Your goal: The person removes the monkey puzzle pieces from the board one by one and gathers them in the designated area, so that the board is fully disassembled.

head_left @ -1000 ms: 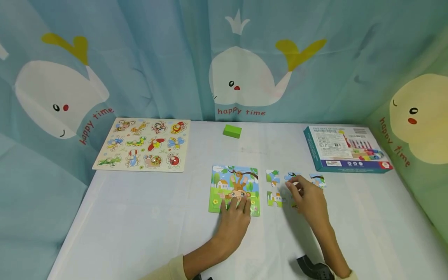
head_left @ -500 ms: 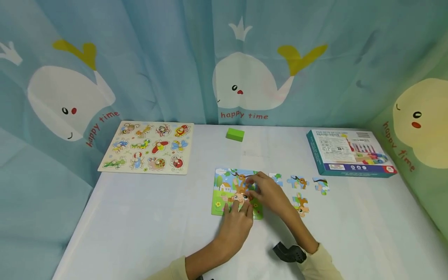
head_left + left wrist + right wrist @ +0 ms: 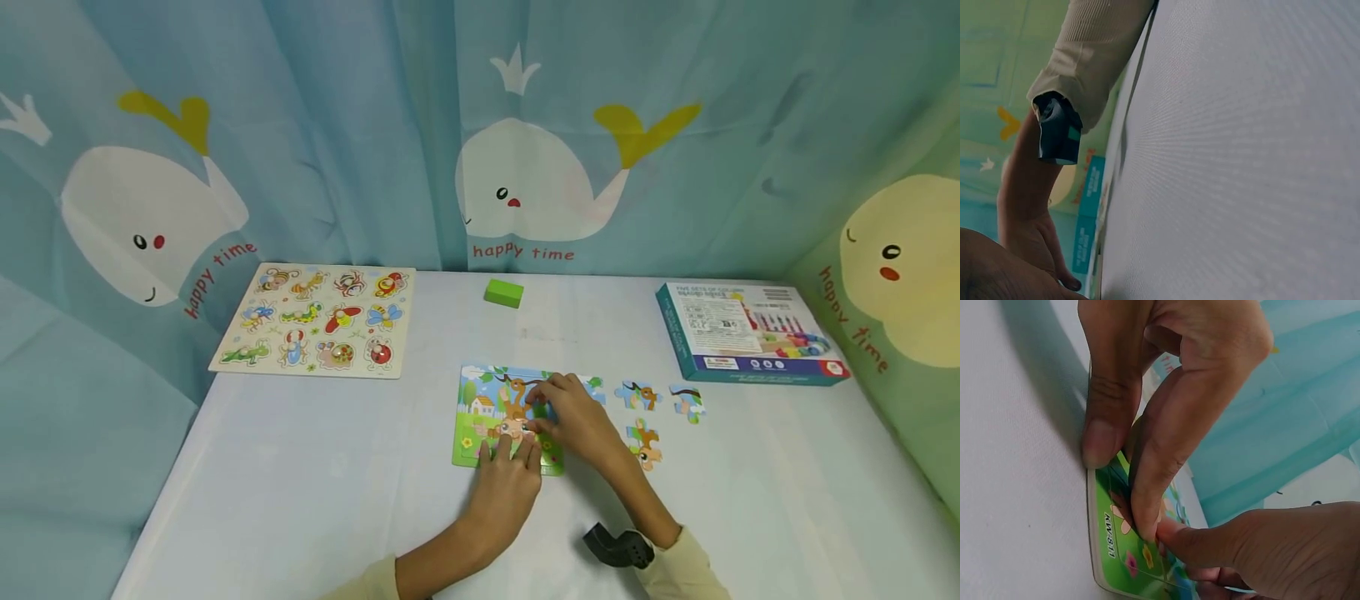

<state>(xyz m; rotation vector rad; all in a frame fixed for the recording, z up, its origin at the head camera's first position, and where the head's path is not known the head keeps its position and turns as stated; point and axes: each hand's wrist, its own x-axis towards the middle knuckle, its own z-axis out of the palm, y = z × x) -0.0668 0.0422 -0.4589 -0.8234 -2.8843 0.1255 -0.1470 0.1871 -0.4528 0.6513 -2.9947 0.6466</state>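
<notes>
A monkey jigsaw puzzle board (image 3: 471, 454) with a green border lies on the white table. My left hand (image 3: 504, 492) rests its fingertips on the near part of the board. At the right side, my right hand (image 3: 581, 421) touches the picture with thumb and index finger, a small gap between their tips. The right wrist view shows that thumb (image 3: 1102, 440) at the board's edge and the index finger bent down onto the picture; I cannot tell whether a piece is pinched. Loose puzzle pieces (image 3: 641, 395) lie right of the board, one partly behind my right hand.
An insect puzzle board (image 3: 315, 321) lies at the back left. Behind the monkey puzzle sits a green block (image 3: 504, 292). A boxed toy set (image 3: 750, 333) is at the back right. A blue whale-print curtain (image 3: 375, 125) closes off the far side.
My right hand has moved left from the loose pieces onto the puzzle board and has barely shifted over the last half second. My left hand stays on the board.
</notes>
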